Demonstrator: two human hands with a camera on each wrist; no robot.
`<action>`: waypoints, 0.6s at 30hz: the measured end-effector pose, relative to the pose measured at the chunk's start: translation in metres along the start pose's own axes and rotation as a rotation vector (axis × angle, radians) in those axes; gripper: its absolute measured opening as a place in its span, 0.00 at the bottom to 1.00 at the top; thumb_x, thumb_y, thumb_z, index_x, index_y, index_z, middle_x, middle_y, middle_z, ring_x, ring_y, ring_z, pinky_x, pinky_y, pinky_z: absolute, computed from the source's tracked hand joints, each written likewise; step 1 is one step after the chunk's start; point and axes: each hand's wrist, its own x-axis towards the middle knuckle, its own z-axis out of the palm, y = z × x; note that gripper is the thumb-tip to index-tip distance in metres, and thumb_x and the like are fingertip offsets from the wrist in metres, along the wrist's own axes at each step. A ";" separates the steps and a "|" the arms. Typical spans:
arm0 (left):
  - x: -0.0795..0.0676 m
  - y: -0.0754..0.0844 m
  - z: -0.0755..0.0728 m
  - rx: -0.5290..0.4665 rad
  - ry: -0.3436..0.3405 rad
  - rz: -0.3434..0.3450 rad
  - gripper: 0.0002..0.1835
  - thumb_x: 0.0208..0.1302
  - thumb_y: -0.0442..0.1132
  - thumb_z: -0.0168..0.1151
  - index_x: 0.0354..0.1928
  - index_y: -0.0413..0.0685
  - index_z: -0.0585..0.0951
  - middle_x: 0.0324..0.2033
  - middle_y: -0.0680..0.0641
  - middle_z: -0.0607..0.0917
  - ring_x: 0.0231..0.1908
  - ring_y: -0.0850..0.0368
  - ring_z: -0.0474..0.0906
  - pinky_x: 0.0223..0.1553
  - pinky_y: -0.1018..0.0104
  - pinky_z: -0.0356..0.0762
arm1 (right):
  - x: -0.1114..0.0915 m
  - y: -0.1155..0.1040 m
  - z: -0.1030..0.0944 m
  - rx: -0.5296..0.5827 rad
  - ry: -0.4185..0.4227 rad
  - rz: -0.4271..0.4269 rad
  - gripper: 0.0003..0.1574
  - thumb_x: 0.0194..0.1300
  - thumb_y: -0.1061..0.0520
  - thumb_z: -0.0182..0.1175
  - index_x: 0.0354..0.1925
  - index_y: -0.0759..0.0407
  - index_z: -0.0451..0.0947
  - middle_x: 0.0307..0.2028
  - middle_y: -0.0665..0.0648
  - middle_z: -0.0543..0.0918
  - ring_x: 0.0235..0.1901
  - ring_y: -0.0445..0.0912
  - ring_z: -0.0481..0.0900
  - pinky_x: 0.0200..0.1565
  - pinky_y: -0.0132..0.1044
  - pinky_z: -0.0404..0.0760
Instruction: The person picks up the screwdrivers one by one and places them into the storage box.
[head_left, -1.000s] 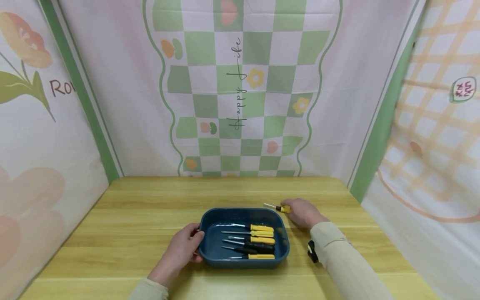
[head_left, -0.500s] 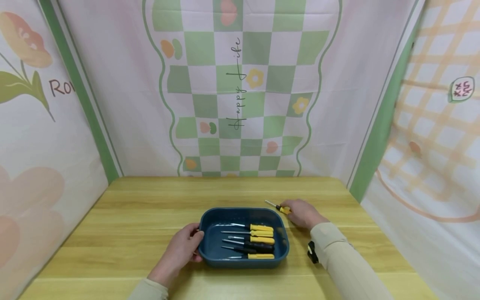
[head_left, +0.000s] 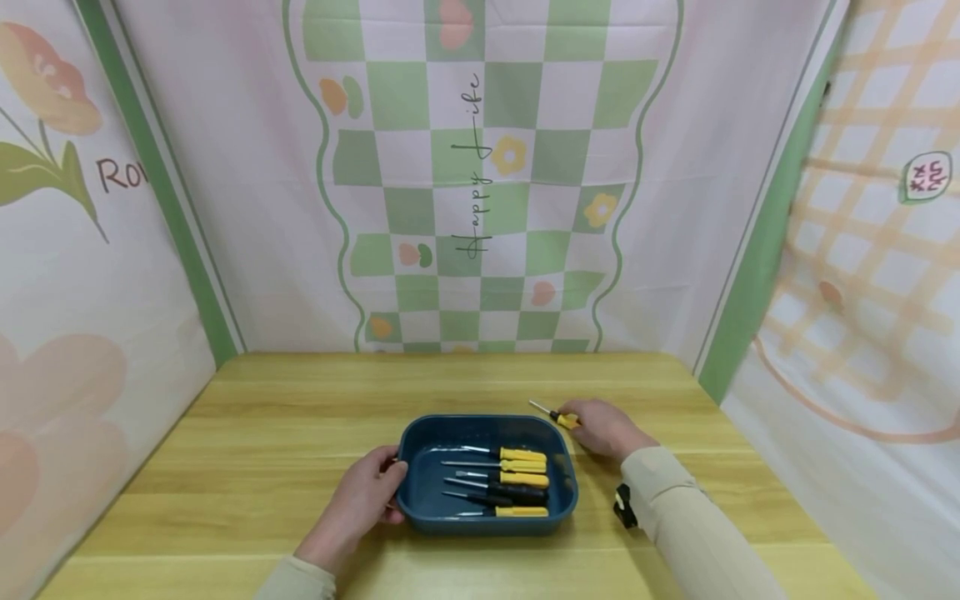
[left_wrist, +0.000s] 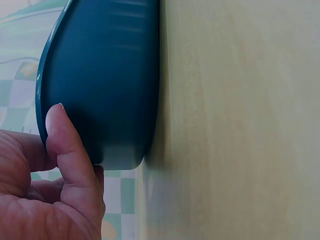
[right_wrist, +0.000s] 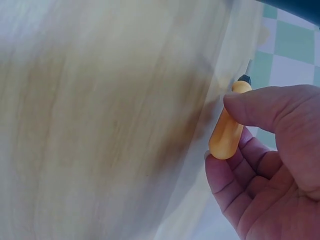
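A dark blue rectangular tray [head_left: 487, 527] stands on the wooden table, and my left hand [head_left: 367, 490] grips its left end, thumb over the rim. In the left wrist view the same hand [left_wrist: 70, 175] pinches the tray wall [left_wrist: 110, 80]. Several screwdrivers lie side by side in the tray, among them a yellow-handled screwdriver [head_left: 522, 512] at the front and a black-handled screwdriver [head_left: 525, 493]. Beyond the tray's far right corner, my right hand [head_left: 603, 427] holds another screwdriver [head_left: 565, 419] by its yellow handle, shaft pointing left and away. The right wrist view shows thumb and fingers around that handle [right_wrist: 227, 135].
The wooden table [head_left: 300, 392] reaches back to a curtain [head_left: 480, 208] with a green checked print. Printed cloth walls [head_left: 97, 333] rise at the left and right. A small black object [head_left: 625, 506] sits at my right sleeve.
The screwdriver in my right hand has turned slightly, its tip swinging away from the tray. My left hand and the tray stay in place.
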 end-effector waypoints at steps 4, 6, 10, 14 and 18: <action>0.000 0.000 0.000 0.000 -0.003 0.001 0.23 0.79 0.38 0.53 0.69 0.34 0.72 0.40 0.39 0.81 0.23 0.54 0.79 0.24 0.60 0.86 | -0.001 0.000 -0.002 0.008 0.013 -0.012 0.26 0.71 0.62 0.60 0.66 0.59 0.78 0.58 0.67 0.84 0.56 0.63 0.83 0.59 0.62 0.82; 0.000 0.000 0.000 -0.002 -0.002 0.005 0.23 0.79 0.38 0.54 0.69 0.34 0.72 0.41 0.38 0.81 0.23 0.54 0.79 0.24 0.60 0.86 | -0.001 -0.001 -0.003 0.016 0.024 -0.015 0.26 0.71 0.62 0.59 0.66 0.59 0.77 0.58 0.67 0.83 0.56 0.64 0.82 0.60 0.62 0.81; -0.001 0.000 -0.001 -0.005 -0.001 0.015 0.23 0.79 0.37 0.54 0.69 0.33 0.72 0.43 0.38 0.81 0.23 0.54 0.79 0.24 0.60 0.86 | -0.003 -0.002 -0.006 0.036 0.048 -0.021 0.27 0.71 0.62 0.57 0.67 0.59 0.76 0.58 0.68 0.83 0.57 0.64 0.82 0.61 0.63 0.80; -0.001 0.000 0.000 -0.003 0.002 0.016 0.23 0.78 0.37 0.54 0.69 0.33 0.72 0.42 0.38 0.81 0.23 0.54 0.78 0.24 0.61 0.86 | -0.006 -0.006 -0.011 0.047 0.074 -0.041 0.27 0.71 0.62 0.58 0.67 0.60 0.76 0.57 0.68 0.84 0.56 0.64 0.82 0.60 0.62 0.81; -0.001 0.001 0.000 -0.001 0.001 0.018 0.22 0.79 0.37 0.54 0.69 0.33 0.72 0.41 0.38 0.81 0.22 0.55 0.78 0.23 0.61 0.86 | -0.007 -0.009 -0.017 0.042 0.104 -0.076 0.28 0.70 0.62 0.59 0.67 0.62 0.77 0.52 0.67 0.85 0.49 0.60 0.84 0.54 0.60 0.84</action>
